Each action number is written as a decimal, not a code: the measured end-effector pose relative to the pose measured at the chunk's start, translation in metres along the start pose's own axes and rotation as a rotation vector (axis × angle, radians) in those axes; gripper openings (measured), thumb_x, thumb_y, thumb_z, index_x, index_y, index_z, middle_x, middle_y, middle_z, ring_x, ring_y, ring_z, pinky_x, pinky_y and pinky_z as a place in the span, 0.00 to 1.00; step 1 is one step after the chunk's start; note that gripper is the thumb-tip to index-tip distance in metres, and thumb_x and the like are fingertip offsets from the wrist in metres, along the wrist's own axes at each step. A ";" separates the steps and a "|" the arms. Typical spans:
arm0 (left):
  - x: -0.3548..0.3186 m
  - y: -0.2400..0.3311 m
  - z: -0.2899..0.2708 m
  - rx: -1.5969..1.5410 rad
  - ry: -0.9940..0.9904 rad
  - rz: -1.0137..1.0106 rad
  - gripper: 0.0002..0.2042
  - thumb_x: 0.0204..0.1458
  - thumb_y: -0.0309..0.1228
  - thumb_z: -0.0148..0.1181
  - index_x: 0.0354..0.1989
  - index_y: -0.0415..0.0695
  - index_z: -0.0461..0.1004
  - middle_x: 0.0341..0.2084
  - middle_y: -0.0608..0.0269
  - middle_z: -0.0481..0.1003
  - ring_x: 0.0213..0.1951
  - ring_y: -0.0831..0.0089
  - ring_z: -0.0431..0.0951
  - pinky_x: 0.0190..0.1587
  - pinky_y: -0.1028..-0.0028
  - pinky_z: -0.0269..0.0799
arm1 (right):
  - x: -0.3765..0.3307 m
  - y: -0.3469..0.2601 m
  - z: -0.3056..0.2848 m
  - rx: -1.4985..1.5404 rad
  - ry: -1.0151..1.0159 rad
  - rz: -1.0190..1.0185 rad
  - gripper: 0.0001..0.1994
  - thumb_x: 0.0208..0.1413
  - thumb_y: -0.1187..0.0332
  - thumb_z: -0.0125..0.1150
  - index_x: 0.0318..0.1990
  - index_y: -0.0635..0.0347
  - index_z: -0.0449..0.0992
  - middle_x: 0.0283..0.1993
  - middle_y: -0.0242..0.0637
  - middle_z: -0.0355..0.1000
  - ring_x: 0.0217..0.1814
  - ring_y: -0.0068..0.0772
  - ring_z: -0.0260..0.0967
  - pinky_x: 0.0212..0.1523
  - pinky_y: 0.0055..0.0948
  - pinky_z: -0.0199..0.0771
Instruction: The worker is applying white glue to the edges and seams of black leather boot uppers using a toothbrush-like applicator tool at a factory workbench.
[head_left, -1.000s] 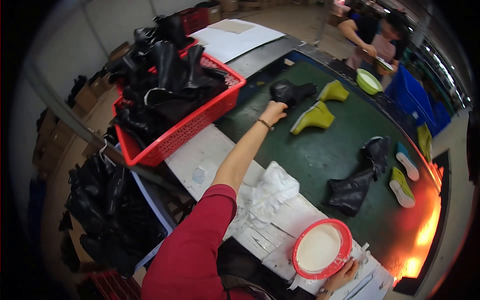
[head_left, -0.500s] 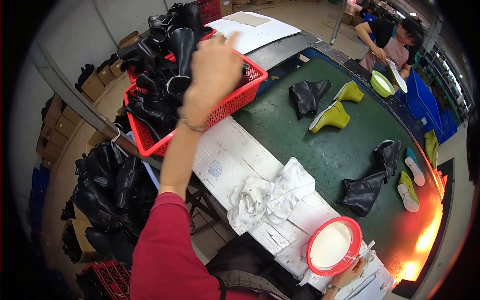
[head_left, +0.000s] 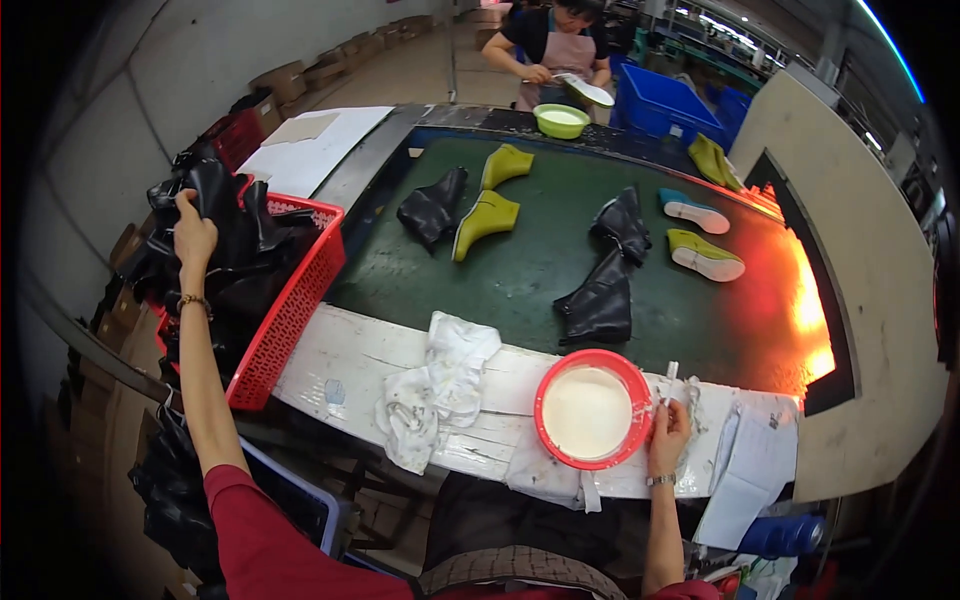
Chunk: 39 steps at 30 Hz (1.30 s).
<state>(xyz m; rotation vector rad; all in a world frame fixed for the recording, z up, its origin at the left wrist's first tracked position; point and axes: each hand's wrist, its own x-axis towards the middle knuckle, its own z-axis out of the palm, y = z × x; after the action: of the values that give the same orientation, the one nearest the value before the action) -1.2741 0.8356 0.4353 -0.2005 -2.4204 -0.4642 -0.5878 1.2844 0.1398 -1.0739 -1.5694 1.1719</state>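
My left hand (head_left: 195,238) reaches into the heap at the left, its fingers closed on a black leather boot (head_left: 212,195). More black boots fill the red perforated basket (head_left: 290,310) below it. My right hand (head_left: 668,440) is closed around a thin white-handled tool (head_left: 671,378), its working end hidden. Just left of that hand, a red bowl (head_left: 541,408) of creamy white liquid (head_left: 588,412) stands on the white board. A crumpled white cloth (head_left: 440,375) lies between the bowl and the basket.
On the green belt (head_left: 500,310) stand or lie black boots (head_left: 600,300), yellow-green wedge shoe pieces (head_left: 487,222) and a teal one (head_left: 692,211). An opening glows orange (head_left: 815,330) at right. Across the belt, a person (head_left: 560,50) works beside a green bowl (head_left: 562,121) and blue crate (head_left: 665,100).
My view has swung right. My left hand has gone from above the basket onto a boot in the heap. My right hand remains beside the red bowl.
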 end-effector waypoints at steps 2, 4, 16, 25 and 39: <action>0.007 0.007 -0.026 -0.061 0.193 0.138 0.22 0.57 0.22 0.49 0.60 0.53 0.58 0.39 0.35 0.79 0.44 0.35 0.79 0.47 0.45 0.72 | 0.001 0.012 -0.003 0.062 -0.001 0.020 0.09 0.66 0.71 0.61 0.50 0.64 0.76 0.38 0.26 0.74 0.25 0.10 0.61 0.22 0.15 0.61; 0.000 0.048 -0.053 -0.096 0.383 0.199 0.17 0.61 0.24 0.50 0.58 0.50 0.61 0.44 0.38 0.78 0.47 0.39 0.79 0.47 0.49 0.73 | 0.000 0.008 -0.004 0.078 -0.003 0.043 0.09 0.65 0.71 0.62 0.49 0.65 0.76 0.38 0.26 0.74 0.26 0.10 0.61 0.22 0.15 0.60; -0.212 0.174 -0.108 -0.980 0.343 0.255 0.11 0.70 0.27 0.44 0.57 0.37 0.65 0.51 0.56 0.67 0.54 0.68 0.68 0.60 0.70 0.63 | 0.000 -0.066 0.008 0.381 0.058 0.092 0.09 0.70 0.67 0.55 0.49 0.63 0.76 0.31 0.24 0.68 0.21 0.10 0.57 0.19 0.16 0.57; -0.428 0.234 -0.099 -1.579 -1.906 -0.008 0.14 0.71 0.32 0.46 0.62 0.44 0.64 0.44 0.71 0.72 0.43 0.86 0.70 0.46 0.82 0.66 | -0.002 -0.256 0.037 0.057 -0.858 -0.178 0.25 0.49 0.71 0.77 0.56 0.64 0.78 0.38 0.22 0.77 0.27 0.08 0.58 0.27 0.14 0.55; -0.453 0.217 -0.127 -1.434 -2.080 0.182 0.58 0.42 0.34 0.74 0.77 0.36 0.37 0.72 0.51 0.54 0.73 0.64 0.51 0.74 0.67 0.46 | -0.051 -0.196 0.043 -0.102 -0.838 -0.082 0.10 0.52 0.66 0.76 0.31 0.63 0.82 0.21 0.26 0.71 0.25 0.13 0.62 0.27 0.22 0.65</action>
<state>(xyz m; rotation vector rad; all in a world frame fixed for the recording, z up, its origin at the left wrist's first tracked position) -0.7944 0.9773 0.2997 -2.4365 -2.6216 -2.8434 -0.6424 1.1909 0.3162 -0.5741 -2.2946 1.6075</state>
